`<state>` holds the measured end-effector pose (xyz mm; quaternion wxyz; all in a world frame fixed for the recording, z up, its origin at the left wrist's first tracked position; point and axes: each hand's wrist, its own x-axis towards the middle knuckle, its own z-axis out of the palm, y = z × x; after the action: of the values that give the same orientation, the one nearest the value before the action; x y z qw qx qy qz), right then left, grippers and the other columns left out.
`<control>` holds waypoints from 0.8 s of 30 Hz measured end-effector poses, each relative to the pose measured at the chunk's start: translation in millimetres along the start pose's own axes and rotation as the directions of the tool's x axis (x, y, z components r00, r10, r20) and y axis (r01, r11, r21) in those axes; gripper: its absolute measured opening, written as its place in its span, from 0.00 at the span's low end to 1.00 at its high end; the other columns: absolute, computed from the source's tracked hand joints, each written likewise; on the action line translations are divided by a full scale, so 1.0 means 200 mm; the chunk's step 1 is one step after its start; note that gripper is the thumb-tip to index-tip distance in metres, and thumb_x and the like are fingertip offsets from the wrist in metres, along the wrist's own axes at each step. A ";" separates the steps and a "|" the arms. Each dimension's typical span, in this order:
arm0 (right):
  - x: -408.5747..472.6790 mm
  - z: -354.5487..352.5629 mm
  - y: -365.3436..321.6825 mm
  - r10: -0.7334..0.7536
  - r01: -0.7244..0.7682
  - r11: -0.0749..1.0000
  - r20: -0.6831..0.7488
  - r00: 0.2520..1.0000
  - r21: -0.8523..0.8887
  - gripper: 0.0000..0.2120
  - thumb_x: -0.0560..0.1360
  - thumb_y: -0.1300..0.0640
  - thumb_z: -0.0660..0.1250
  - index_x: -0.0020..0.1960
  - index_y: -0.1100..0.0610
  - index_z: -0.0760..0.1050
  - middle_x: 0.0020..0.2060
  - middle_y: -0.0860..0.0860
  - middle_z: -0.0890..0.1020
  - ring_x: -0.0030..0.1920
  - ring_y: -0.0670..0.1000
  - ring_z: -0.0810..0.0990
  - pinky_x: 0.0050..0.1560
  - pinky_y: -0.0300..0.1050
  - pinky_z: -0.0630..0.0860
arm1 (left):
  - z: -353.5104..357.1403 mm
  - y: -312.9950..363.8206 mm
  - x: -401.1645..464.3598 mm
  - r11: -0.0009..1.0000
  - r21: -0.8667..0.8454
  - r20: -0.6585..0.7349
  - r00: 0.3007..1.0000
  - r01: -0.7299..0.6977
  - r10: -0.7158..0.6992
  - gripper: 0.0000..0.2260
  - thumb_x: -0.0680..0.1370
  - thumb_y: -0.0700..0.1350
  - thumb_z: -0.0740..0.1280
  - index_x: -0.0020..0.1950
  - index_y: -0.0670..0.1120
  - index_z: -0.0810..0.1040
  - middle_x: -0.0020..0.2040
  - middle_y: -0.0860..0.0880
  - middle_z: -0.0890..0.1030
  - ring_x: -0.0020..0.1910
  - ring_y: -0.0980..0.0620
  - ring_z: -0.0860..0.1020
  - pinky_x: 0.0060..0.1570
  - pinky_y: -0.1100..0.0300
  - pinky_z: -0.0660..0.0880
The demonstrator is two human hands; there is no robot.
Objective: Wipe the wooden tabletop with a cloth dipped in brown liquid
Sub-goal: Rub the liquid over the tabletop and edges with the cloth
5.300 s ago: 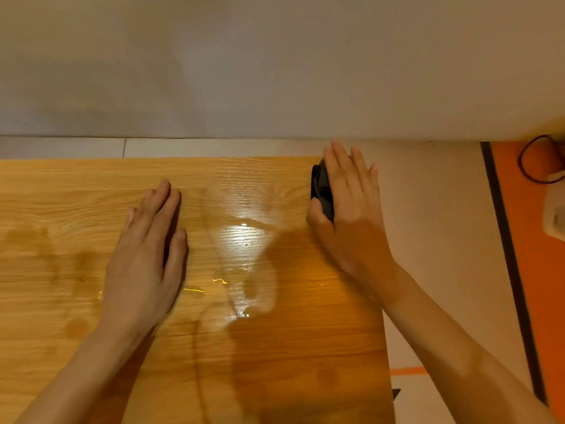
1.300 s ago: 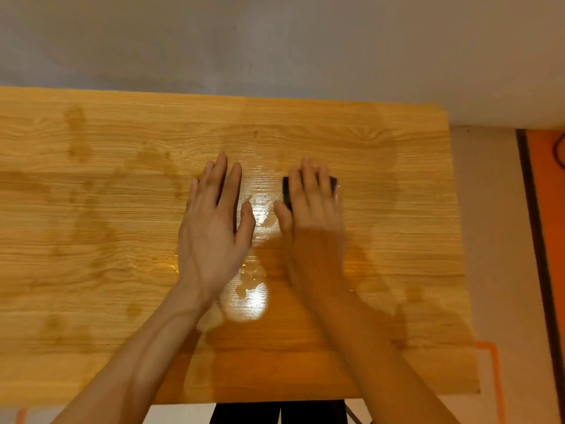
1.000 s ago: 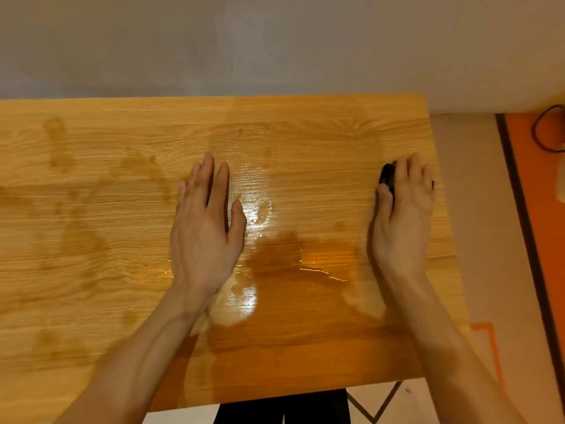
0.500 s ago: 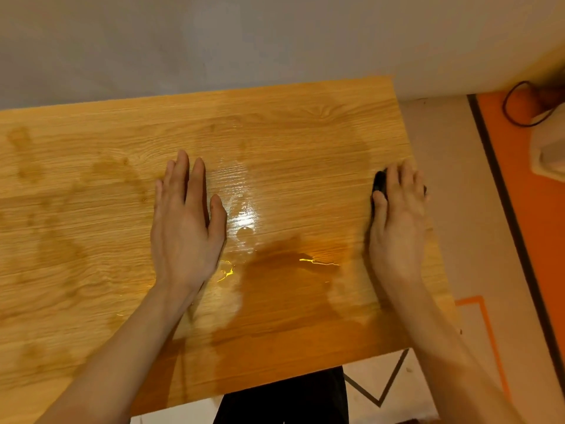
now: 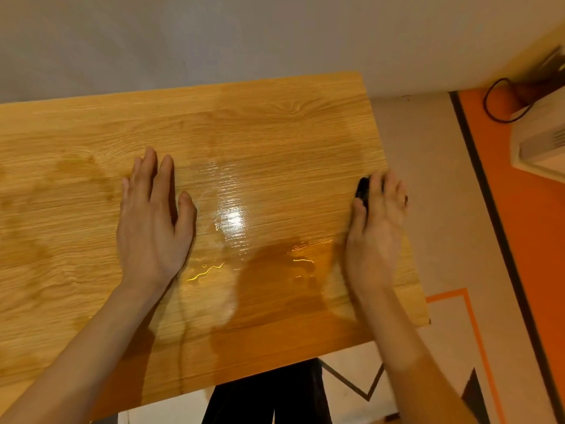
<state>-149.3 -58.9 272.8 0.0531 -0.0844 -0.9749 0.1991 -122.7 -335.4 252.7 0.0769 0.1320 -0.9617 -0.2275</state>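
Head view: we note the small dark cloth (image 5: 363, 189) at the glossy wooden tabletop's (image 5: 260, 133) right edge, pressed under our right hand (image 5: 374, 231), fingers nearly straight. We judge it soft, wet, slippery; palm pressure suits. Left hand (image 5: 153, 221) lies flat, empty.

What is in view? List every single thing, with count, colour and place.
Tabletop: one, light wood grain, fills the middle, wet and glossy at centre.
Brown liquid: smears and a darker patch, between the two hands and faintly at left.
Cloth: one, black, near the table's right edge, mostly under the right hand.
Wall: grey, behind the table.
Floor: beige and orange with dark lines, at right.
White appliance: one, upper right, on the floor.
Cable: one, black, beside the appliance.
Left hand: flat on the wood, fingers straight.
Right hand: presses the cloth.
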 end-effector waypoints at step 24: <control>-0.67 0.04 -0.11 -0.647 0.649 0.750 0.341 0.682 0.126 0.28 0.78 0.53 0.59 0.77 0.56 0.57 0.77 0.54 0.58 0.78 0.57 0.52 0.73 0.62 0.60 | -0.03 0.10 -0.49 1.000 -0.031 0.081 0.997 -0.004 0.007 0.26 0.84 0.47 0.55 0.81 0.40 0.58 0.83 0.46 0.56 0.82 0.51 0.52 0.81 0.53 0.47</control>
<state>-21.9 -106.0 265.2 -0.0613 0.3039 -0.9341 0.1770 -31.9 -293.4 258.7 0.0404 0.1187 -0.9608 -0.2471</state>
